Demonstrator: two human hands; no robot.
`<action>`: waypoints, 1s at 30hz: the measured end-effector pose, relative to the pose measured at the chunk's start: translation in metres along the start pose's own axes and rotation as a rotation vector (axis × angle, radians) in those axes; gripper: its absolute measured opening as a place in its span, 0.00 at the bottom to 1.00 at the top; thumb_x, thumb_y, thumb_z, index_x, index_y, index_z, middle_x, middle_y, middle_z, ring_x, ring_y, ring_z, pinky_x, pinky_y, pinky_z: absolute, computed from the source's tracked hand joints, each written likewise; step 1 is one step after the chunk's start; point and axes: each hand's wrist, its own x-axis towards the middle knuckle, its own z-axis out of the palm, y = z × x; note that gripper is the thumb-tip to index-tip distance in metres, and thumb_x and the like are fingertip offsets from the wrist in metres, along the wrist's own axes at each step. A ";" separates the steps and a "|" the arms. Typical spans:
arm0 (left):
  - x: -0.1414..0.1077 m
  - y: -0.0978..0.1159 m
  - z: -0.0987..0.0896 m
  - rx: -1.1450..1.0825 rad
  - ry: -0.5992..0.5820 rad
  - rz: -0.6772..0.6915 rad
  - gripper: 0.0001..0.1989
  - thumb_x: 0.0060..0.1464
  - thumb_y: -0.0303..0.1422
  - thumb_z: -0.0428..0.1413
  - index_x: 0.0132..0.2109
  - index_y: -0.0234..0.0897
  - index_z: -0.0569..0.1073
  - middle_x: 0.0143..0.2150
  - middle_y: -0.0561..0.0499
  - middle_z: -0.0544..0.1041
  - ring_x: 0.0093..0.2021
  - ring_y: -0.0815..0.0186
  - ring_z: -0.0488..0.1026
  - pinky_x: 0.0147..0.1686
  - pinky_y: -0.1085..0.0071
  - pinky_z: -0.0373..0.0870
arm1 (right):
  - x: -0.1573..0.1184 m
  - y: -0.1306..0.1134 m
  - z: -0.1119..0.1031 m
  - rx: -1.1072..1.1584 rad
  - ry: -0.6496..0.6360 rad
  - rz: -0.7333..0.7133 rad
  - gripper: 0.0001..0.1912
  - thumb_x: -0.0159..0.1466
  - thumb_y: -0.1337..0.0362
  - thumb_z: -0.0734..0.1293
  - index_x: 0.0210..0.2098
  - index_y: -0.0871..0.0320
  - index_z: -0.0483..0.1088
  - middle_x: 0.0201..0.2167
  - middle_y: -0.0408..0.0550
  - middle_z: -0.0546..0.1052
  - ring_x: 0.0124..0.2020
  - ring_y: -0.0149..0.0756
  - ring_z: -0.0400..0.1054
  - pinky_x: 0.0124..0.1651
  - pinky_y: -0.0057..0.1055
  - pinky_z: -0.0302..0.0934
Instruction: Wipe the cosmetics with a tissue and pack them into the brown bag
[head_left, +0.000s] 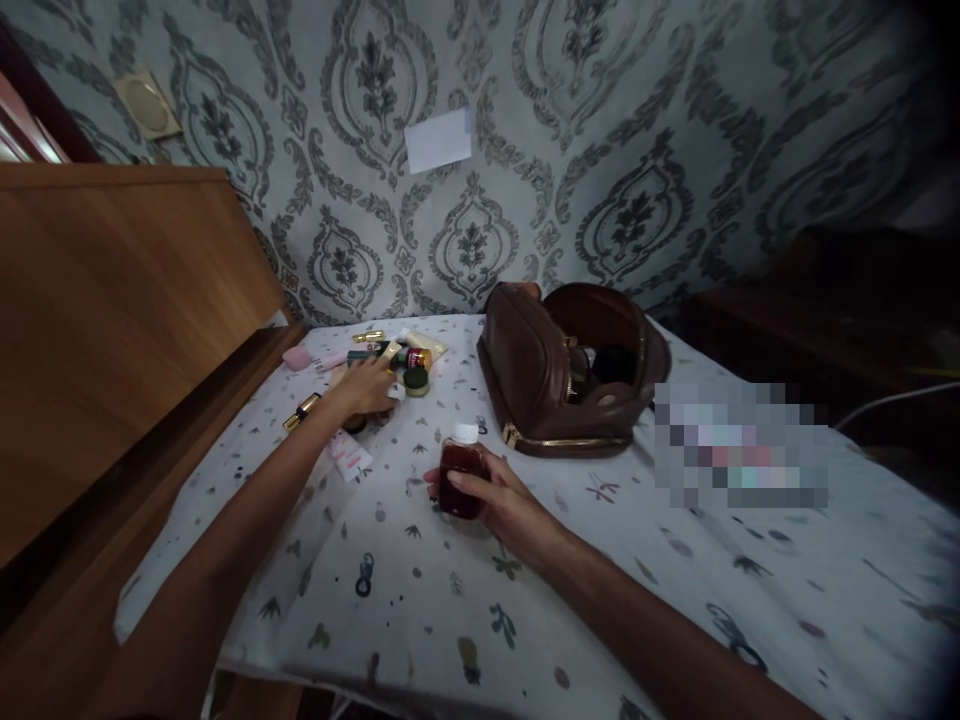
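Note:
My right hand (pixel 506 492) is wrapped around a small clear bottle (pixel 460 482) of dark reddish-brown liquid with a white cap, held upright above the cloth. My left hand (pixel 367 388) reaches palm down over a cluster of cosmetics, its fingers stretched out among them; what lies under the palm is hidden. Close to its fingertips are a round dark-green-lidded jar (pixel 415 381) and a red-and-gold container (pixel 418 358). A white-and-pink tube (pixel 349 455) lies below the wrist, and a black-and-gold tube (pixel 302 411) lies left of it.
A brown leather bag (pixel 532 365) stands unzipped at the back, with dark items inside. Left of the cosmetics lies a pink object (pixel 296 357). A blurred-out patch (pixel 739 445) covers something on the right. A wooden panel (pixel 127 330) borders the left; a patterned wall rises behind.

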 end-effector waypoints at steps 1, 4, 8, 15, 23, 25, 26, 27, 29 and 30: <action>0.003 -0.002 -0.003 -0.002 -0.002 -0.013 0.13 0.52 0.37 0.59 0.42 0.36 0.78 0.52 0.39 0.75 0.54 0.47 0.72 0.55 0.52 0.68 | 0.000 0.000 0.000 0.001 -0.001 0.008 0.27 0.47 0.56 0.79 0.39 0.56 0.65 0.34 0.48 0.81 0.35 0.37 0.76 0.38 0.31 0.65; 0.015 -0.010 -0.009 -0.021 0.029 -0.061 0.13 0.56 0.38 0.56 0.45 0.35 0.76 0.49 0.40 0.77 0.53 0.50 0.73 0.54 0.58 0.69 | 0.000 0.000 -0.001 0.011 0.001 0.022 0.27 0.47 0.56 0.80 0.40 0.56 0.65 0.35 0.48 0.81 0.36 0.37 0.76 0.39 0.31 0.66; 0.029 -0.026 -0.008 -0.060 0.078 -0.149 0.13 0.61 0.37 0.54 0.49 0.35 0.75 0.53 0.41 0.76 0.58 0.54 0.70 0.56 0.63 0.67 | 0.001 -0.001 -0.001 0.013 -0.001 0.017 0.27 0.47 0.56 0.79 0.39 0.57 0.66 0.36 0.49 0.82 0.36 0.36 0.76 0.39 0.31 0.66; 0.032 -0.059 0.002 -0.143 0.073 -0.286 0.17 0.64 0.38 0.56 0.56 0.35 0.71 0.56 0.44 0.73 0.51 0.58 0.74 0.50 0.54 0.74 | 0.002 -0.002 -0.004 0.019 0.003 0.000 0.25 0.48 0.57 0.79 0.39 0.57 0.66 0.36 0.50 0.82 0.35 0.37 0.76 0.38 0.31 0.66; 0.031 -0.068 -0.002 -0.191 0.032 -0.354 0.17 0.64 0.38 0.56 0.56 0.35 0.71 0.55 0.44 0.73 0.51 0.59 0.74 0.49 0.56 0.75 | 0.002 -0.004 -0.005 0.037 0.008 0.013 0.25 0.48 0.59 0.79 0.39 0.56 0.66 0.36 0.49 0.82 0.36 0.38 0.77 0.38 0.31 0.67; 0.029 -0.067 -0.006 -0.190 0.046 -0.372 0.18 0.63 0.38 0.56 0.56 0.35 0.71 0.55 0.44 0.73 0.51 0.59 0.74 0.49 0.56 0.75 | 0.002 -0.004 -0.005 0.034 -0.002 0.004 0.25 0.49 0.58 0.79 0.40 0.56 0.66 0.36 0.49 0.82 0.36 0.38 0.77 0.37 0.31 0.67; 0.028 -0.066 -0.009 -0.192 0.059 -0.383 0.17 0.63 0.39 0.56 0.56 0.35 0.71 0.55 0.44 0.73 0.51 0.59 0.74 0.49 0.56 0.75 | 0.001 -0.004 -0.005 0.032 -0.008 -0.001 0.25 0.49 0.58 0.78 0.40 0.56 0.66 0.37 0.49 0.82 0.36 0.38 0.77 0.37 0.31 0.67; 0.026 -0.063 -0.011 -0.196 0.078 -0.395 0.16 0.63 0.38 0.57 0.55 0.35 0.71 0.54 0.44 0.74 0.50 0.59 0.74 0.50 0.56 0.74 | 0.001 -0.003 -0.005 0.030 -0.013 -0.006 0.25 0.49 0.58 0.78 0.41 0.56 0.66 0.37 0.50 0.81 0.36 0.38 0.77 0.38 0.31 0.67; 0.021 -0.056 -0.016 -0.214 0.138 -0.411 0.13 0.62 0.35 0.57 0.51 0.34 0.73 0.51 0.43 0.75 0.51 0.57 0.74 0.50 0.56 0.73 | 0.002 -0.002 -0.005 0.022 -0.011 -0.007 0.25 0.49 0.58 0.78 0.41 0.56 0.66 0.38 0.50 0.81 0.37 0.37 0.76 0.38 0.31 0.67; 0.018 -0.050 -0.018 -0.229 0.176 -0.412 0.12 0.62 0.34 0.56 0.50 0.33 0.73 0.50 0.42 0.76 0.52 0.55 0.74 0.51 0.57 0.72 | 0.002 -0.001 -0.005 0.013 -0.006 -0.008 0.26 0.49 0.58 0.78 0.41 0.56 0.65 0.38 0.50 0.81 0.37 0.37 0.76 0.39 0.32 0.66</action>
